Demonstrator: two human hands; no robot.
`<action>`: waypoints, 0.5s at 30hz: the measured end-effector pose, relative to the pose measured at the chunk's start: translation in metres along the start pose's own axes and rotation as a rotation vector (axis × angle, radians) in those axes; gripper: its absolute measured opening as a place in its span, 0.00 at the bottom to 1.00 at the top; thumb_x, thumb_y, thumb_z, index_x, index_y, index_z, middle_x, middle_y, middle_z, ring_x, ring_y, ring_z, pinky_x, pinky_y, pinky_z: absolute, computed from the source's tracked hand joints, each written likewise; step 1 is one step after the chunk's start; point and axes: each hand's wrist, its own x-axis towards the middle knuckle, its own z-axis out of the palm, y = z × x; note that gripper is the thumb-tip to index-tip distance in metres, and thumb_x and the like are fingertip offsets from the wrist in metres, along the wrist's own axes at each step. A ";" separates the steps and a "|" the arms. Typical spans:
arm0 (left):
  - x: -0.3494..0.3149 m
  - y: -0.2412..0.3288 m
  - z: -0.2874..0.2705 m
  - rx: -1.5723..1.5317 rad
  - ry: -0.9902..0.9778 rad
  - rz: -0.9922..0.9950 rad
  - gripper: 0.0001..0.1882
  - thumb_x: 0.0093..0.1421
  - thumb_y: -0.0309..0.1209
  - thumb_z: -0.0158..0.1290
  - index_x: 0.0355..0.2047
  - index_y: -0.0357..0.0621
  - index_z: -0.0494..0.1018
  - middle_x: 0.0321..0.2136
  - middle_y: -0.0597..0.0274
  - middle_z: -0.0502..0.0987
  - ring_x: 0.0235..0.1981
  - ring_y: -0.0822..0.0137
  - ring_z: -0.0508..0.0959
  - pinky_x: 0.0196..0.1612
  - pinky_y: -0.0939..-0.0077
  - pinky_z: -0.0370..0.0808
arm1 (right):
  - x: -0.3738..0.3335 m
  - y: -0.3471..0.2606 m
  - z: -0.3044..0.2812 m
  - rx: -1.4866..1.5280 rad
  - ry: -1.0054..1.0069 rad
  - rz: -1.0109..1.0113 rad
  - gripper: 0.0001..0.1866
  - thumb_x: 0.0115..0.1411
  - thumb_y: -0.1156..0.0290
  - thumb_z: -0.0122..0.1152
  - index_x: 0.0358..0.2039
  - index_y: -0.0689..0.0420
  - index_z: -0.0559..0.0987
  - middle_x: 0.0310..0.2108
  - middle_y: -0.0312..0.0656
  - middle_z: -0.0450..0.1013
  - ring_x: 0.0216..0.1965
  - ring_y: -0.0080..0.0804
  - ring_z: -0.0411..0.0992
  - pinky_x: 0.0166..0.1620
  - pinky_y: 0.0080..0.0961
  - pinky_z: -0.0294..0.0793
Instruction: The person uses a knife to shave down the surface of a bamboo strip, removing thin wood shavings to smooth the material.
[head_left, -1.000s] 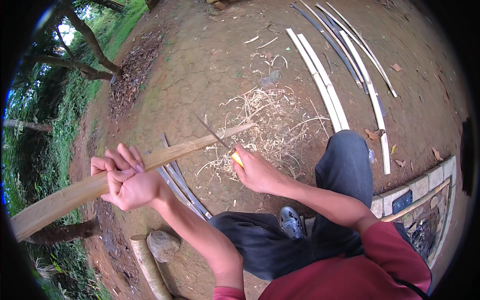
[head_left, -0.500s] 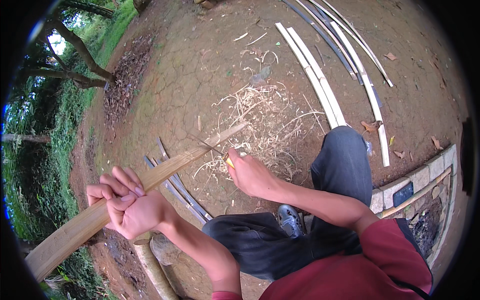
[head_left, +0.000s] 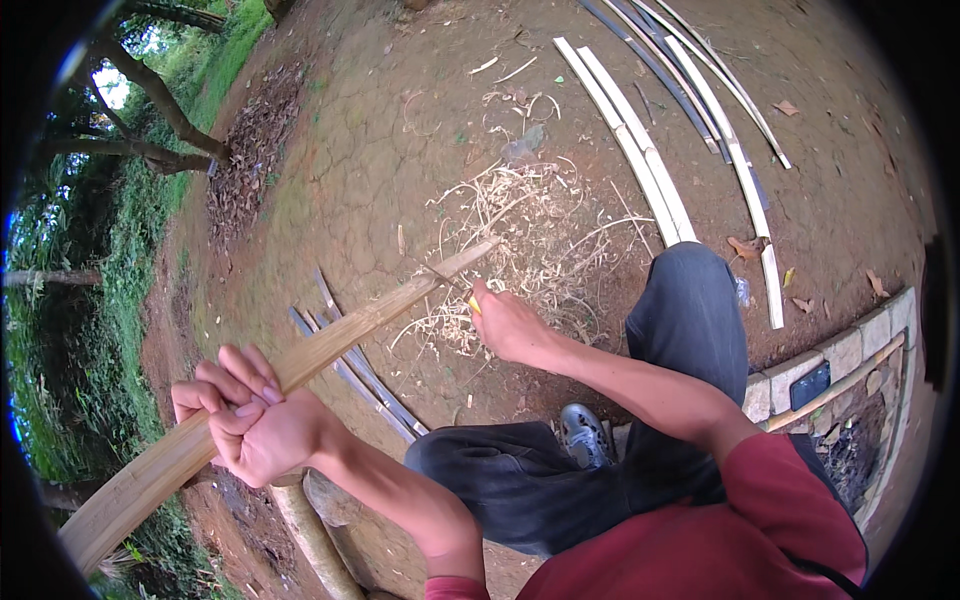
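Observation:
A long, pale bamboo strip (head_left: pixel 345 342) slants from the lower left up to a narrow tip over the shavings. My left hand (head_left: pixel 250 415) is closed around it, fingers wrapped over its middle part. In my right hand (head_left: pixel 512 322) is a knife (head_left: pixel 446 279), gripped by a handle of which a bit of yellow shows. Its thin blade lies across the strip a little way below the tip. Curled shavings (head_left: pixel 545 235) are heaped on the ground beneath the tip.
Pale split strips (head_left: pixel 640 150) and dark ones lie on the ground at the far right. More dark strips (head_left: pixel 375 395) lie beneath the bamboo. A log (head_left: pixel 310 540) is near my left elbow. To the right, a phone (head_left: pixel 810 385) rests on a block edging (head_left: pixel 780 392) beside a pole.
My right hand and the knife have moved up and to the right, toward the strip's tip. My left hand keeps its grip, and the strip has shifted slightly.

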 end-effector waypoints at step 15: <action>0.003 0.001 -0.010 0.006 -0.014 -0.002 0.09 0.35 0.19 0.36 0.19 0.45 0.53 0.11 0.65 0.52 0.11 0.73 0.51 0.12 0.84 0.51 | -0.004 -0.017 -0.003 -0.027 -0.043 -0.041 0.22 0.63 0.76 0.47 0.53 0.80 0.61 0.20 0.56 0.74 0.21 0.43 0.76 0.23 0.36 0.76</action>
